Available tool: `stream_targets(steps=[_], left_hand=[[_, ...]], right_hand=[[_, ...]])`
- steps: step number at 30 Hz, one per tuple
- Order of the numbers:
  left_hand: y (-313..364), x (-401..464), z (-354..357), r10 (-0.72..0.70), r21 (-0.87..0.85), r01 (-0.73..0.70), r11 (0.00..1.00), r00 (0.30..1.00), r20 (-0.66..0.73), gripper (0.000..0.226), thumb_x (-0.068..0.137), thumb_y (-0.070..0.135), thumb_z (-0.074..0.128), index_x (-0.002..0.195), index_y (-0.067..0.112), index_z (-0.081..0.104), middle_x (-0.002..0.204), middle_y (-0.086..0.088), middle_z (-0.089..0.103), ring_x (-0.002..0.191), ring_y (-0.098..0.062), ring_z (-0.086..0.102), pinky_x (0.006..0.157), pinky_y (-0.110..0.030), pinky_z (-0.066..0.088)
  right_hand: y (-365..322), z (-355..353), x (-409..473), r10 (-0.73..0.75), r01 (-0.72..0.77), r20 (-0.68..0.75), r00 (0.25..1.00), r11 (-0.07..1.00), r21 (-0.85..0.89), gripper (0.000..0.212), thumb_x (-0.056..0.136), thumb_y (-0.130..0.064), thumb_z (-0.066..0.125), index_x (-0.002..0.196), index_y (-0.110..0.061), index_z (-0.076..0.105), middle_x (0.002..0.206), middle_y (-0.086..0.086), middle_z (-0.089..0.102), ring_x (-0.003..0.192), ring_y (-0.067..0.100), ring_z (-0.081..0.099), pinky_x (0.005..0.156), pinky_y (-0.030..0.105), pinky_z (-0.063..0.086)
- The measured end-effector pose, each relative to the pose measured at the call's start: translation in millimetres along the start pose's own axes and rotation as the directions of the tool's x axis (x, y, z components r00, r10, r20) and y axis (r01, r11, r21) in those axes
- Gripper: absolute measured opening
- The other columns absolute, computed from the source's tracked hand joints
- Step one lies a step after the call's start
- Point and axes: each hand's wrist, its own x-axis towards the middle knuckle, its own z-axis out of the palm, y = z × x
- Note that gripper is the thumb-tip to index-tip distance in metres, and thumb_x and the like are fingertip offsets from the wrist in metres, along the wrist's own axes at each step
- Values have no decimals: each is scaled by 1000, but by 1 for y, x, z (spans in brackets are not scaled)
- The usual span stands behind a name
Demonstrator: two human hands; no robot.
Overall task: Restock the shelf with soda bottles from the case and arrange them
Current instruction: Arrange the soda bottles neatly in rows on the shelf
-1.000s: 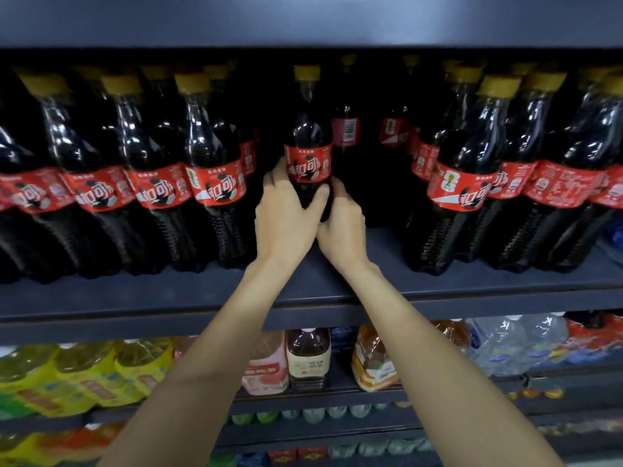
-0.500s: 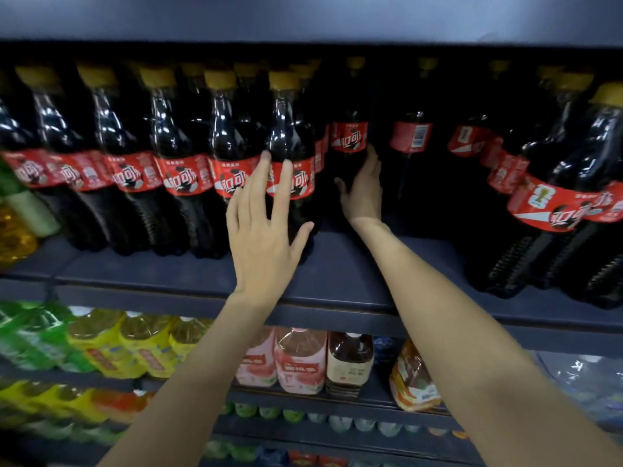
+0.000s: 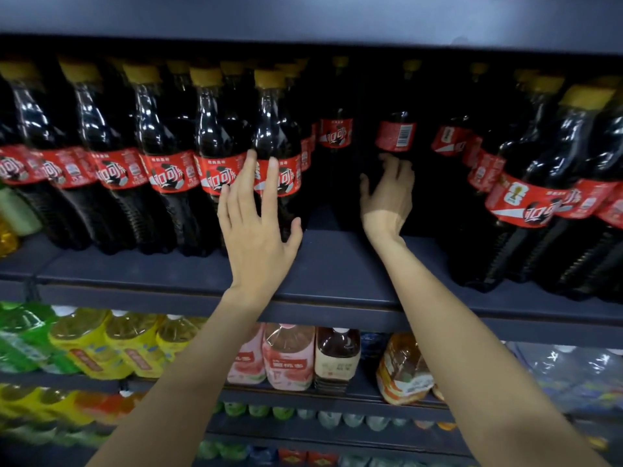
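Dark blue store shelving is filling the view, and its upper shelf (image 3: 337, 264) is carrying rows of dark soda bottles with red labels and yellow caps. Front-row bottles are standing upright along the left part of this shelf, and more are standing at the right edge, leaning outward in the wide-angle view. Between the two groups a gap is lying open at the front, with several bottles set further back in shadow.

The left hand (image 3: 256, 230) is reaching up with fingers straight and spread, holding nothing; its fingertips are lying against the label of the rightmost front bottle (image 3: 278, 156) of the left group. The right hand (image 3: 387, 193) is extending into the gap with fingers loosely spread, holding nothing, just below a rear bottle with a barcode label (image 3: 396, 134); whether it is touching that bottle cannot be told.

Below, the lower shelf (image 3: 337, 399) is holding yellow juice bottles (image 3: 84, 342), pink drink bottles (image 3: 286, 358) and a brown tea bottle (image 3: 337, 355).
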Motion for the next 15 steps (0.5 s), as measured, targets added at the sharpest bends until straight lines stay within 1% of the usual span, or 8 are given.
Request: stream_targets(steps=[1,2,3,6,8,11,13,15], left_hand=[[1,0,1,-12,-12,12,1000,1000,-6,77,83,26,66,147,10,25,153,-19,24,141,-29,25,117,-42,15],[3,0,2,-21,-22,21,1000,1000,-11,77,82,24,66,147,10,25,153,-19,24,141,-30,25,117,-42,14],[4,0,2,-27,-31,27,999,1000,-14,78,82,22,66,147,9,25,153,-19,24,141,-30,24,118,-43,14],[5,0,3,-28,-48,27,998,999,-20,77,83,20,66,147,9,25,153,-19,22,142,-30,23,119,-43,13],[4,0,3,-22,-56,21,998,1000,-19,77,83,21,66,147,9,24,153,-18,21,142,-30,23,119,-43,13],[4,-1,1,-20,-61,19,998,1000,-9,77,84,21,66,148,9,24,154,-18,22,142,-30,23,119,-42,12],[5,-1,-1,-23,-64,23,998,1000,-2,77,84,21,66,148,9,24,154,-19,22,142,-30,23,118,-42,12],[7,-1,-4,-29,-78,30,997,1000,7,77,84,23,65,147,8,24,153,-20,22,142,-31,23,118,-44,14]], right_hand=[[6,-3,0,26,-25,-57,998,1000,9,43,87,-19,61,127,-7,50,125,16,49,114,30,48,83,41,49],[10,-5,2,69,-68,-68,995,998,18,47,86,-19,63,128,-6,47,127,17,46,115,31,47,85,42,49],[12,-5,5,122,-121,-40,992,992,31,54,85,-19,64,133,-7,41,131,18,43,118,31,46,88,42,48],[11,2,17,262,-276,138,955,957,87,83,85,-23,67,148,-13,15,142,18,36,122,34,47,93,45,46],[10,5,23,338,-371,226,914,920,125,88,87,-24,65,150,-15,4,141,18,42,120,34,51,93,44,45],[15,0,24,375,-412,264,889,905,102,82,89,-26,64,150,-12,11,140,16,45,123,33,50,93,42,44],[15,-9,21,351,-375,277,894,926,36,84,83,-34,69,147,-11,19,142,15,40,127,33,45,94,44,43],[13,-18,13,308,-321,303,902,947,-9,87,75,-44,74,141,-10,28,139,16,41,125,34,45,89,44,45]])
